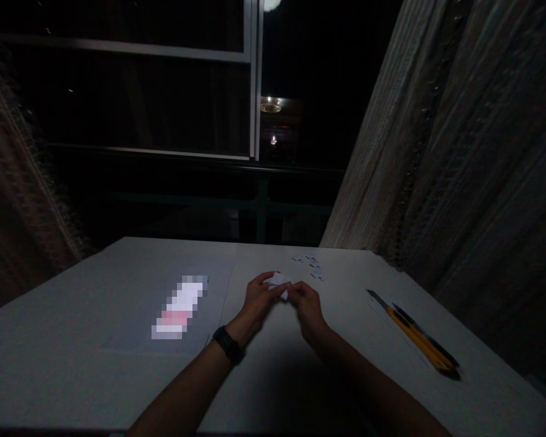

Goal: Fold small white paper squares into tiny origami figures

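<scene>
Both hands meet over the middle of the white table, around a small piece of white paper that looks folded. My left hand grips its left side, thumb laid along the front. On the right edge, the fingers of my right hand pinch the paper. A dark watch sits on my left wrist. Just beyond the right hand lie several small pale pieces with dark marks, too dim to make out further.
To the right lies a yellow utility knife with its blade pointing away, beside a dark slim object. A large paper sheet at left bears a bright, pixelated rectangle. Curtains flank a dark window behind the table.
</scene>
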`<state>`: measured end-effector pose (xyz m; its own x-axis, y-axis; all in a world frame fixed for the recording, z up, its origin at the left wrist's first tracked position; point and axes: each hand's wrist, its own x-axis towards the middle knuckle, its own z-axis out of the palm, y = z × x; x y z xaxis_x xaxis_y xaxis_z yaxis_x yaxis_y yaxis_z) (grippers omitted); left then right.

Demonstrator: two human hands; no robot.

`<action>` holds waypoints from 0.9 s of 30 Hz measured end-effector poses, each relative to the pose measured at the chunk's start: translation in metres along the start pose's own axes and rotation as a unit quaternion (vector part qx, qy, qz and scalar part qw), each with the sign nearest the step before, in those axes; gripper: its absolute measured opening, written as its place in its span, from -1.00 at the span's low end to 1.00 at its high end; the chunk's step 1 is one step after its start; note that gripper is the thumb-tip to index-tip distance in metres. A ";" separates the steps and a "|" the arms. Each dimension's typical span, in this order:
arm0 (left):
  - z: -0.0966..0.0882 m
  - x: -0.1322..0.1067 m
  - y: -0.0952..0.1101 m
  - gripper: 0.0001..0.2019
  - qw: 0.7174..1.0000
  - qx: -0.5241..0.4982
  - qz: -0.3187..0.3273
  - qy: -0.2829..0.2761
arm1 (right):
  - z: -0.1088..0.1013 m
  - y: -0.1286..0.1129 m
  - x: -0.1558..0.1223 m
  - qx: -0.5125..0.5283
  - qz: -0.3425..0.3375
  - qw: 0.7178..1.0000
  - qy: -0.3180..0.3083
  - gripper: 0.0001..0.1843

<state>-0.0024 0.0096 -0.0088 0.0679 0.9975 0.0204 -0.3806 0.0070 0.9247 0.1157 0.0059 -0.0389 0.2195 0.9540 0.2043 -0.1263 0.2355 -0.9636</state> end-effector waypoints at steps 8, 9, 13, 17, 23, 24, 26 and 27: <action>-0.008 0.003 0.007 -0.46 1.000 0.012 -0.016 -0.001 | -0.012 -0.015 0.016 -0.028 -0.024 0.997 -0.073 -0.75; -0.008 0.003 0.008 -0.47 1.000 0.012 -0.025 -0.004 | -0.014 -0.017 0.018 -0.014 -0.031 0.996 -0.088 -0.68; -0.008 0.003 0.007 -0.51 0.998 0.012 -0.056 -0.009 | -0.020 -0.019 0.023 -0.026 -0.012 0.989 -0.144 -0.61; -0.006 0.003 0.008 -0.53 0.998 0.016 -0.057 0.004 | -0.021 -0.015 0.023 -0.030 -0.009 0.988 -0.154 -0.60; -0.009 0.003 0.008 -0.40 0.998 0.022 -0.061 -0.017 | -0.017 -0.015 0.018 -0.016 -0.010 0.992 -0.122 -0.60; -0.010 0.003 0.008 -0.40 0.998 0.019 -0.064 -0.022 | -0.016 -0.015 0.017 -0.010 -0.004 0.993 -0.120 -0.59; -0.012 0.003 0.006 -0.41 0.997 0.007 -0.071 -0.034 | -0.015 -0.014 0.015 0.005 0.012 0.993 -0.118 -0.57; -0.013 0.003 0.006 -0.41 0.997 -0.001 -0.075 -0.037 | -0.014 -0.014 0.014 0.013 0.019 0.993 -0.116 -0.57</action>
<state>-0.0165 0.0138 -0.0086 0.1914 0.9774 -0.0893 -0.3634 0.1551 0.9186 0.1345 0.0133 -0.0250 -0.0146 0.9786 0.2051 -0.1559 0.2004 -0.9672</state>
